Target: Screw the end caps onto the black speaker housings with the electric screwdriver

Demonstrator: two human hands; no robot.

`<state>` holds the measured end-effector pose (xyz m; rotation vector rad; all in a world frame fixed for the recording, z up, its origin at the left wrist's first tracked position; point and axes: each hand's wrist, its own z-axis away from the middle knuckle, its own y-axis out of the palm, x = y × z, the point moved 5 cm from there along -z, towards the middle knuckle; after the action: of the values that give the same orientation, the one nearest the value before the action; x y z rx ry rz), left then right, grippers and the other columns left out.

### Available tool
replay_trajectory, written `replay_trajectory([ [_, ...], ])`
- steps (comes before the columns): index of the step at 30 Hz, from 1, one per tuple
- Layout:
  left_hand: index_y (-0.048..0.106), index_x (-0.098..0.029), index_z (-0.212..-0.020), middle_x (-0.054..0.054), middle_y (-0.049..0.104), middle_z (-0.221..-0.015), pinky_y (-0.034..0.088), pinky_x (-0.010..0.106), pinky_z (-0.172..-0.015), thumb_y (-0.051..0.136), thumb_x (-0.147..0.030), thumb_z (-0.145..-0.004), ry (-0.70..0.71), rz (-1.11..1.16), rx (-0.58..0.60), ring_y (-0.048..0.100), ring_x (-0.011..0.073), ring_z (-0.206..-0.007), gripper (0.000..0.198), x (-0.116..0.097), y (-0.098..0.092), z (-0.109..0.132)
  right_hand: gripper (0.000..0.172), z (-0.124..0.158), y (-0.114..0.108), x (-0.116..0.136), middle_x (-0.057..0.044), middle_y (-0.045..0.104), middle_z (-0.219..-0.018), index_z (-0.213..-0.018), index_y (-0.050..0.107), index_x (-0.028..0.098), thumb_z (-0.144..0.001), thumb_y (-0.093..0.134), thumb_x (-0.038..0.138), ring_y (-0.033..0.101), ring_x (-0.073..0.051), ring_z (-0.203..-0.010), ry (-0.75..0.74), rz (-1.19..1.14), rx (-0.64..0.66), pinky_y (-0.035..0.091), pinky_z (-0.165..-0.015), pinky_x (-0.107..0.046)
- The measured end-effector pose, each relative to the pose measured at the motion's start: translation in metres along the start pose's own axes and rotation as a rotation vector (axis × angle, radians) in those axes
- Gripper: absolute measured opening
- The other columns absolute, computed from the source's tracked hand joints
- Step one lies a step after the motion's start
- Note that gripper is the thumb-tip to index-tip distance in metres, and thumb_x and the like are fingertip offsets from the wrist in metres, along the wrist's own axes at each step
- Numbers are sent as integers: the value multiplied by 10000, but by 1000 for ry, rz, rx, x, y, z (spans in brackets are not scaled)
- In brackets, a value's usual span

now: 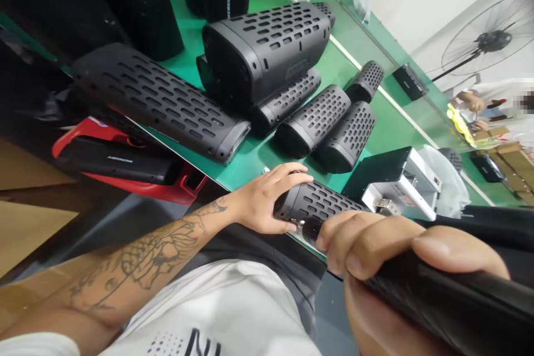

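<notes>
My left hand [271,197] grips the near end of a black slotted casing [323,200] lying at the table's front edge, fingers over its top and thumb along the near side. My right hand [387,256] is wrapped round the thick black body of an electric screwdriver [450,295], close to the camera. The screwdriver's metal tip [299,224] is at the casing's near side, close to my left thumb; whether it sits in a screw is too small to tell. My right hand hides part of the casing.
More slotted casings [267,50] lie stacked on the green table [246,161]; one long casing [167,103] overhangs its edge. A silver-and-black box device [400,183] stands beyond my right hand. A red stool [183,192] bears another black part. A person's hand [471,101] shows far right.
</notes>
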<state>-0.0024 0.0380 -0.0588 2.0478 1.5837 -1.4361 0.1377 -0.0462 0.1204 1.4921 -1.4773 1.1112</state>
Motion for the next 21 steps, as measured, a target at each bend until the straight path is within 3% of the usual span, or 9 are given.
replay_trajectory([
  [3, 414, -302, -1768, 251, 478, -1803, 566, 688, -1307, 953, -454, -906, -16, -7, 2, 587, 485, -1635, 1028, 0, 0, 0, 402, -7, 1, -6, 31, 756, -834, -1283, 836, 384, -927, 892, 207, 716, -228, -640, -25, -69, -15, 675, -664, -476],
  [9, 384, -276, -1793, 256, 492, -1795, 553, 649, -1330, 946, -534, -949, -3, -24, 6, 576, 459, -1647, 1047, 0, 2, 0, 380, -27, 6, -12, -23, 791, -870, -1156, 822, 401, -851, 1021, 511, 795, -318, -792, 98, -51, 135, 709, -770, -561],
  [12, 367, -265, -1812, 259, 498, -1791, 554, 642, -1329, 915, -589, -977, 13, -22, 4, 571, 460, -1650, 1050, 1, 3, 0, 389, -35, 6, -15, -40, 802, -891, -1124, 813, 382, -856, 1015, 579, 811, -328, -838, 112, -63, 166, 721, -813, -585],
  [15, 358, -269, -1828, 259, 498, -1794, 561, 647, -1316, 890, -626, -991, 20, -21, 4, 570, 467, -1651, 1055, 1, 4, 0, 345, -36, 3, -20, -38, 806, -871, -1122, 810, 366, -907, 985, 572, 809, -306, -798, 96, -82, 203, 728, -798, -564],
  [18, 344, -272, -1844, 259, 495, -1800, 557, 666, -1319, 888, -651, -976, 22, -16, 4, 571, 481, -1647, 1091, 1, 6, 0, 179, -32, -1, -24, -33, 803, -815, -1157, 830, 346, -1067, 821, 500, 786, -262, -689, 40, -153, 313, 715, -715, -497],
  [21, 323, -277, -1860, 258, 496, -1806, 547, 670, -1337, 884, -667, -970, 24, -22, 6, 554, 489, -1666, 1122, 4, 6, 1, 217, -27, 0, -30, -29, 802, -798, -1237, 854, 316, -1158, 673, 405, 776, -228, -630, -40, -237, 414, 693, -664, -435],
])
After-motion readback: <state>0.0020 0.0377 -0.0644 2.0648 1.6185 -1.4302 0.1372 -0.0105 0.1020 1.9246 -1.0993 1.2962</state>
